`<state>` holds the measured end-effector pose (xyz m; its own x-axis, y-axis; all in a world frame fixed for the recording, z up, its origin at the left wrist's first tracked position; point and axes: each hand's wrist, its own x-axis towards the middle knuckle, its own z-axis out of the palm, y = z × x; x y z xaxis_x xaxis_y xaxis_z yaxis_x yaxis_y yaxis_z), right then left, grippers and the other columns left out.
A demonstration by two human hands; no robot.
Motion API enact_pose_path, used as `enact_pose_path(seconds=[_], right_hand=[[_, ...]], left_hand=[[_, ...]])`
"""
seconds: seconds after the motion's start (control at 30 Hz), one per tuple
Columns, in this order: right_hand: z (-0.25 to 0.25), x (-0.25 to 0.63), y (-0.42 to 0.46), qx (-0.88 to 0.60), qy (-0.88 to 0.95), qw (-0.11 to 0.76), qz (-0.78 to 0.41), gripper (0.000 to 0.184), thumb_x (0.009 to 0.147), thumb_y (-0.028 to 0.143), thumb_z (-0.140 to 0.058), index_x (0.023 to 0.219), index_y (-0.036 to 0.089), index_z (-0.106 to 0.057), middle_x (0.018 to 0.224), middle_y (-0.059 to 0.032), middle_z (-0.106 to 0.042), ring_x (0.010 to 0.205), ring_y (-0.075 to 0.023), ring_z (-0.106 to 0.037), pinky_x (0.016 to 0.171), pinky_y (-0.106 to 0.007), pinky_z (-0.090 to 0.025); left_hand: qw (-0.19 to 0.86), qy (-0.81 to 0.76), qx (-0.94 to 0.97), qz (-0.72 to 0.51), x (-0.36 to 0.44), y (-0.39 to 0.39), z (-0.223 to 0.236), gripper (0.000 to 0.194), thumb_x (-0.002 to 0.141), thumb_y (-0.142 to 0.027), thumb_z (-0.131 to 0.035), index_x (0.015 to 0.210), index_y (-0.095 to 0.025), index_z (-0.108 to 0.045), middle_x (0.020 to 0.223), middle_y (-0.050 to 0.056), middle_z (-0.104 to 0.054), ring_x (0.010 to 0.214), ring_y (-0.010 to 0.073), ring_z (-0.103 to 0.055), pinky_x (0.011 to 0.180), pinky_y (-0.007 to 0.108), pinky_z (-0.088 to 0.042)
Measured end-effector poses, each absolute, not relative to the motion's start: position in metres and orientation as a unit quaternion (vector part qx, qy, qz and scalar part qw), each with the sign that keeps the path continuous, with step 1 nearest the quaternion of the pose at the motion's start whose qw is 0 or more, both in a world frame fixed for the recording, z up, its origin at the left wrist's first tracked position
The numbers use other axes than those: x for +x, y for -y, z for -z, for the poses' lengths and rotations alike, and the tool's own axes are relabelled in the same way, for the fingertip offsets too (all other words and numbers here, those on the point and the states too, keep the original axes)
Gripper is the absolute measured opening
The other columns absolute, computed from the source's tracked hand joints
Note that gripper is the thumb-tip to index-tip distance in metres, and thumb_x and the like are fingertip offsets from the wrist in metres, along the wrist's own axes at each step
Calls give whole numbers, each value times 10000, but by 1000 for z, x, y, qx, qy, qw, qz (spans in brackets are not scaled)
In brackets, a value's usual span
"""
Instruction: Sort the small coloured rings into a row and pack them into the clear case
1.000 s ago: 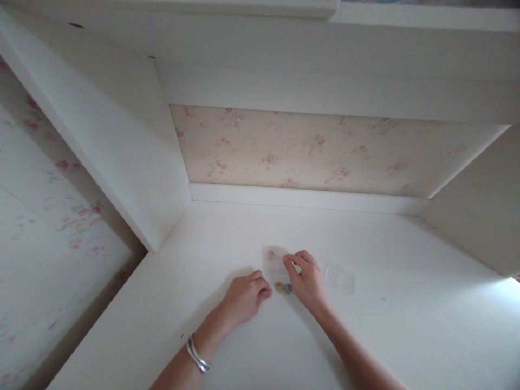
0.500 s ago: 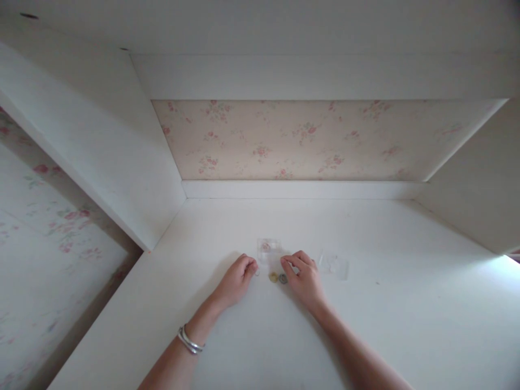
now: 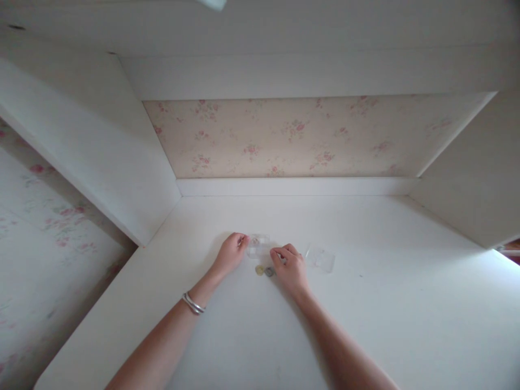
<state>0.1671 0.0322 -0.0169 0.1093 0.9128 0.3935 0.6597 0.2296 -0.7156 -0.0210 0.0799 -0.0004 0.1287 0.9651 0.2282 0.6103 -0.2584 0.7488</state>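
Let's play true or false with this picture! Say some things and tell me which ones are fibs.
1. The silver jewelry is on the left wrist. True.
2. The wallpaper at the back shows stars. False: it shows flowers.
3. The yellow round piece is beside the grey round piece. True.
4. Both clear plastic pieces are left of the right hand. False: one is to its right.
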Motion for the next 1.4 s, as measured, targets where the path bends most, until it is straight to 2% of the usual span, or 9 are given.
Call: enact_pose_path(seconds=[0.23, 0.53, 0.77, 1.03, 1.2, 1.4], right_hand=[[17, 169, -33, -596, 651, 443, -157, 195, 855, 278, -519, 813, 242, -706, 779, -11, -601, 716, -148, -565, 684, -287, -413], [18, 169, -36, -591, 644, 452, -181, 233, 855, 325, -500, 819, 233, -711, 775, -20, -596, 702, -148, -562, 632, -279, -416], [15, 168, -36, -599, 624, 459, -202, 294, 855, 357, -473, 803, 202, -717, 763, -39, -596, 679, -155, -551, 636, -292, -419], [17, 168, -37, -609, 605, 467, -212, 303, 847, 403, -497, 821, 197, -717, 757, -37, -594, 696, -160, -548, 653, -283, -413], [18, 168, -37, -609, 606, 465, -215, 325, 847, 428, -494, 821, 194, -717, 754, -44, -595, 692, -164, -545, 654, -286, -412], [18, 167, -36, -614, 605, 457, -222, 311, 841, 423, -506, 812, 196, -717, 756, -42, -591, 685, -163, -542, 644, -288, -414]], left_hand=[[176, -560, 742, -324, -5, -116, 1, 306, 877, -374, -434, 862, -151, -643, 869, 83, -667, 833, 200, -606, 773, 309, -451], [231, -567, 695, -376, -23, -71, 1, 346, 896, -426, -399, 906, -166, -628, 856, 48, -650, 801, 172, -583, 750, 278, -443], [281, -517, 745, -313, -21, -28, -4, 335, 906, -422, -408, 879, -175, -633, 767, 30, -594, 691, 145, -531, 638, 243, -413], [223, -492, 809, -233, -22, -17, -2, 228, 911, -306, -430, 991, -246, -635, 916, 23, -598, 760, 144, -579, 711, 254, -434], [176, -481, 839, -183, -21, -13, 0, 275, 930, -330, -391, 1061, -299, -631, 930, 22, -589, 785, 152, -597, 706, 257, -449], [172, -486, 839, -174, -20, -14, 2, 287, 927, -362, -396, 1083, -316, -633, 911, 29, -574, 773, 156, -586, 692, 261, -450]])
